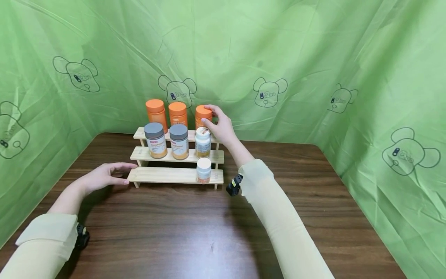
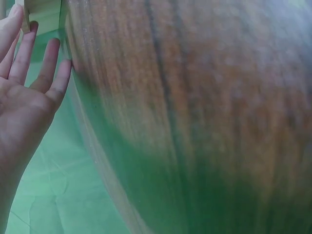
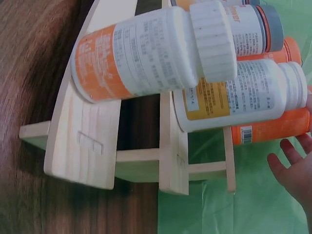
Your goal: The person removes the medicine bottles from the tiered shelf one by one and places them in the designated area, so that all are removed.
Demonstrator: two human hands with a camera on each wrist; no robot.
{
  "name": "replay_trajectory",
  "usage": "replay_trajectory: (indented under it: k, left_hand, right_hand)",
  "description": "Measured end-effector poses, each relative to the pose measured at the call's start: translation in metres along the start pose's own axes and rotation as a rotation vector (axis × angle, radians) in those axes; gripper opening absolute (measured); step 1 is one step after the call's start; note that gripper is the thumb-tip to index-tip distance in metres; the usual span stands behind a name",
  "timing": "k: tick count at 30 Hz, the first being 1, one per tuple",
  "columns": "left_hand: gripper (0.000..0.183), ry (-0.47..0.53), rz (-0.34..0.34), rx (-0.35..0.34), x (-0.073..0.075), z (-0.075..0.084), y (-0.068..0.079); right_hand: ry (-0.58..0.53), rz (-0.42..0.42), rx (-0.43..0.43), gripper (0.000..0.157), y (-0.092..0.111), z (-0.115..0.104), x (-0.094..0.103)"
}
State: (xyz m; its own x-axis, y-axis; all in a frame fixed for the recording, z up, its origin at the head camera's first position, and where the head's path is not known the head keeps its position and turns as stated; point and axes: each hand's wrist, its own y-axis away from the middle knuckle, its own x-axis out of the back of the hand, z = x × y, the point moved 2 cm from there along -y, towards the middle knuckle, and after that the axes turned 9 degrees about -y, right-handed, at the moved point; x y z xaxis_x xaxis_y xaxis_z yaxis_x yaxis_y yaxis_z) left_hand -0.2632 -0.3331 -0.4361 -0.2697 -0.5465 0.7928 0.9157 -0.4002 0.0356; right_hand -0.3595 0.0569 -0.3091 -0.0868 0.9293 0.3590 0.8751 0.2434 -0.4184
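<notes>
orange cylindrical plastic bottle with a matching orange screw lid (image 1: 201, 114), right end of the top step, and the right hand (image 1: 223, 126) is on it! the thumb sits against the front side, the forefinger hooks over the lid, and the two pinch it between them; in the right wrist view the other fingers are spread, their tips clear of the plastic. down on the other flank, the left hand (image 1: 106, 177) is at the left end of the lowest step of the pale three-tier wooden rack (image 1: 167, 175), thumb by the front corner, fingertips by the back one, fingers loosely stretched and spread; how firmly they press the wood, one cannot tell. just in front of the pinched bottle, one step lower, stands a white plastic bottle with a gold-yellow label band (image 1: 203, 145), hiding its lower part, and below that, on the bottom step, a smaller white bottle with an orange label band (image 1: 203, 170). left along the middle step, two clear-and-orange jars with grey lids (image 1: 179, 142) stand side by side; behind them, on top, two more orange bottles (image 1: 178, 112). all this on a dark brown wood-grain table (image 1: 167, 232), backed by green cloth printed with bear heads (image 1: 223, 46).
</notes>
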Motion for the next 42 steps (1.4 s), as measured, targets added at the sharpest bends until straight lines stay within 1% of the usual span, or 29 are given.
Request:
replay_trajectory:
  k: [5, 8, 13, 17, 21, 28, 33, 36, 39, 42]
  left_hand:
    - [0.059, 0.005, -0.004, 0.007, -0.001, 0.001, -0.002]
    - [0.059, 0.005, -0.003, 0.013, -0.001, 0.001, -0.002]
    - [0.060, 0.012, -0.007, 0.031, 0.000, -0.003, -0.001]
    - [0.060, 0.018, -0.010, 0.029, 0.001, -0.002, 0.001]
    - [0.057, -0.002, -0.003, 0.021, 0.002, 0.001, 0.001]
    - [0.059, -0.022, 0.002, 0.032, 0.001, 0.001, -0.002]
    - [0.061, -0.052, 0.026, 0.047, 0.003, 0.000, -0.002]
    - [0.061, -0.068, 0.027, 0.047, 0.003, 0.000, -0.003]
    - [0.061, -0.079, 0.023, 0.043, 0.002, 0.000, -0.004]
    - [0.061, -0.088, 0.032, 0.037, 0.001, 0.000, -0.005]
  right_hand:
    - [-0.028, 0.044, -0.006, 0.043, 0.001, 0.002, 0.001]
    - [-0.045, 0.056, -0.012, 0.042, 0.001, 0.004, 0.004]
    - [-0.097, 0.071, -0.010, 0.043, 0.003, 0.006, 0.008]
    - [-0.126, 0.081, -0.019, 0.043, 0.004, 0.006, 0.014]
    - [-0.167, 0.095, -0.023, 0.044, 0.007, 0.001, 0.024]
    - [-0.206, 0.113, -0.019, 0.044, 0.024, -0.029, 0.046]
    - [-0.226, 0.115, 0.007, 0.043, 0.029, -0.032, 0.059]
    - [-0.224, 0.124, 0.023, 0.043, 0.032, -0.030, 0.067]
    - [-0.225, 0.135, 0.022, 0.043, 0.034, -0.027, 0.075]
    - [-0.225, 0.139, 0.023, 0.043, 0.037, -0.024, 0.083]
